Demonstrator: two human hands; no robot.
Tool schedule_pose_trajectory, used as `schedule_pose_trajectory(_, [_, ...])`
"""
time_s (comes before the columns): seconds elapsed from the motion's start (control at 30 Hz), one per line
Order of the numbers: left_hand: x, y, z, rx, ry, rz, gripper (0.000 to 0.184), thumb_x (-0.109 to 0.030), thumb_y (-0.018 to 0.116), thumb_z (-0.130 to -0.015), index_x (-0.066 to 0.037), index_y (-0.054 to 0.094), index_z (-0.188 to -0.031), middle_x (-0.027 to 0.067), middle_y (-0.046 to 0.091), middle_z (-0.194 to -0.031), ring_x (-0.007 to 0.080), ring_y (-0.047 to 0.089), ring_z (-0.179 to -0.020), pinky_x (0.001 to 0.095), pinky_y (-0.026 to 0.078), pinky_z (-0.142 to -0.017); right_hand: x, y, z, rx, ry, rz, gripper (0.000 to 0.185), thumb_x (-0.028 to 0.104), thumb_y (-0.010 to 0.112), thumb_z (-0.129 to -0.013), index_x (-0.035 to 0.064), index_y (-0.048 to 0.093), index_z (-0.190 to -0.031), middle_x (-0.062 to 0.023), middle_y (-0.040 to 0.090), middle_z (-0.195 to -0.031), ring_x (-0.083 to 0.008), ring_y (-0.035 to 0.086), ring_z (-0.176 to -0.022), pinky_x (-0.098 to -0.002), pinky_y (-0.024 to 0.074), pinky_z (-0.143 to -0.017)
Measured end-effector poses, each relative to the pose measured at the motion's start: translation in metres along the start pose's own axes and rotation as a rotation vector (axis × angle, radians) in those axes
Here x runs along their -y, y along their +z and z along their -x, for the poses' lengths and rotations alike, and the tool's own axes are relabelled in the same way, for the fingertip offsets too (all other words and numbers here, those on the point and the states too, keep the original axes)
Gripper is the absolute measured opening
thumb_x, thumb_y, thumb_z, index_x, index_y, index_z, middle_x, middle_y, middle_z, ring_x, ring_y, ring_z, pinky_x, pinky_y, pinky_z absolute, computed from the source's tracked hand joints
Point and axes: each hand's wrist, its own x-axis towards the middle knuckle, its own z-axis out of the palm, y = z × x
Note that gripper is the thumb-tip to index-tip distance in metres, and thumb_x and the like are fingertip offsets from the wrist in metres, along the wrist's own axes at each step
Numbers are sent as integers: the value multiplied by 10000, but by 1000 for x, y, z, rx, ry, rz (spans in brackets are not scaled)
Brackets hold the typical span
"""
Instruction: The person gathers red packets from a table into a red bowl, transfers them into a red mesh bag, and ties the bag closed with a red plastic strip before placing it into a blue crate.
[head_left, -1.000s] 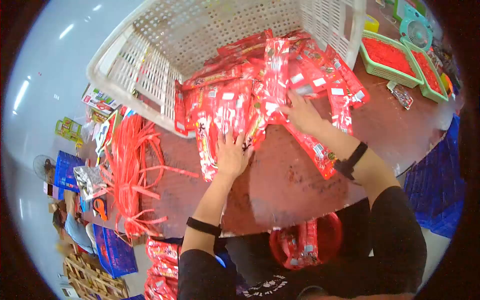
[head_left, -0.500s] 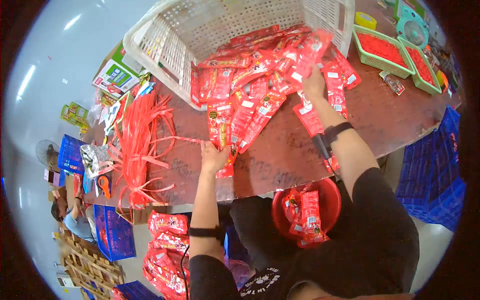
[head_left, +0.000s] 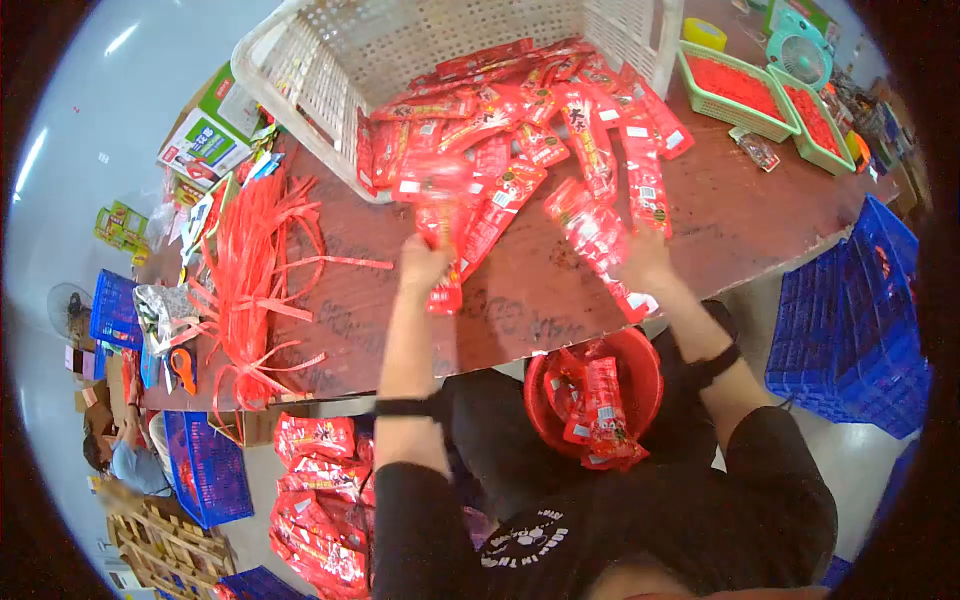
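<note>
Reaching forward | right hand: fingers clamped on red packets | left hand: fingers blurred, cannot tell

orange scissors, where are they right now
In the head view, the orange scissors lie at the table's left edge, just left of the red ribbon bundle.

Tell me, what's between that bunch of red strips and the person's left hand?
In the head view, one loose strip from the bunch of red strips stretches across the brown tabletop almost to the left hand.
</note>
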Motion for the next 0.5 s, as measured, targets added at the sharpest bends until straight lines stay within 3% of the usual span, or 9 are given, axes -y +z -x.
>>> schedule_pose_trajectory(0.03, [-2, 18, -1, -113, 134, -220, 368, -137, 672, -687, 7, 539, -999, 157, 615, -909, 242, 616, -773, 356, 488, -710, 13, 5, 3, -66, 4, 219, 578, 211, 681, -658, 40, 462, -1165, -188, 494, -1129, -282, 545, -941, -378, 432, -865])
schedule_pose_trajectory(0.07, [-5, 36, -2, -258, 240, -452, 382, -152, 673, -689, 5, 530, -1007, 170, 608, -932, 260, 614, -783, 370, 485, -721, 18, 3, 5, -64, -10, 52, 586, 193, 694, -648, 43, 463, -1166, -203, 465, -1171, -290, 517, -998, -376, 408, -898])
schedule_pose_trajectory(0.17, [-44, 7, 43, -88, 20, -439, 440, -143, 682, -681, -3, 486, -1049, 219, 543, -1049, 333, 569, -902, 442, 456, -788, 7, 8, 15, -87, -31, -363, 598, 136, 707, -634, 31, 459, -1168, -202, 435, -1224, -275, 486, -1071, -361, 390, -924])
schedule_pose_trajectory(0.23, [-31, -10, 57, 35, 92, 153, 513, -101, 702, -645, -2, 449, -1080, 171, 528, -1065, 308, 567, -913, 414, 468, -782, -3, 4, 26, -143, -52, -606, 601, 97, 708, -629, 16, 454, -1168, -187, 434, -1236, -253, 483, -1087, -348, 397, -916])
schedule_pose_trajectory(0.3, [-51, -16, 105, -37, 104, 891, 474, -23, 701, -615, -26, 484, -1037, 99, 542, -1018, 233, 575, -858, 363, 476, -753, -7, -2, 52, 27, -69, -1335, 568, 37, 690, -647, -10, 452, -1161, -151, 418, -1263, -184, 478, -1093, -321, 404, -901])
schedule_pose_trajectory(0.33, [-74, -19, 136, -25, 124, 1008, 423, -4, 699, -612, -30, 511, -989, 67, 543, -992, 198, 567, -846, 340, 477, -740, -6, -11, 72, 280, 67, -1531, 505, -22, 678, -627, 17, 484, -1091, -104, 491, -1149, -132, 502, -1015, -323, 458, -828])
schedule_pose_trajectory(0.37, [-89, -14, 166, -18, 137, 1127, 372, 15, 698, -608, -34, 537, -941, 35, 545, -967, 163, 559, -833, 316, 478, -727, -5, 0, 89, 286, 88, -1537, 505, -22, 678, -627, 17, 484, -1091, -104, 491, -1149, -132, 502, -1015, -323, 458, -828])
schedule_pose_trajectory(0.43, [-73, 17, 211, 342, -125, 958, 299, 22, 700, -597, -58, 576, -858, 60, 547, -988, 173, 536, -924, 327, 460, -774, -1, 27, 118, 189, 50, -1440, 416, -2, 671, -651, 26, 519, -1038, -85, 559, -968, -127, 523, -961, -310, 475, -793])
schedule_pose_trajectory(0.5, [-45, 79, 228, 298, 366, 751, 300, 20, 702, -561, -69, 588, -824, 105, 549, -1009, 214, 492, -1023, 361, 406, -864, 3, 83, 132, 16, 178, -2101, 289, -24, 658, -661, -3, 583, -939, -28, 547, -853, -146, 538, -832, -300, 471, -689])
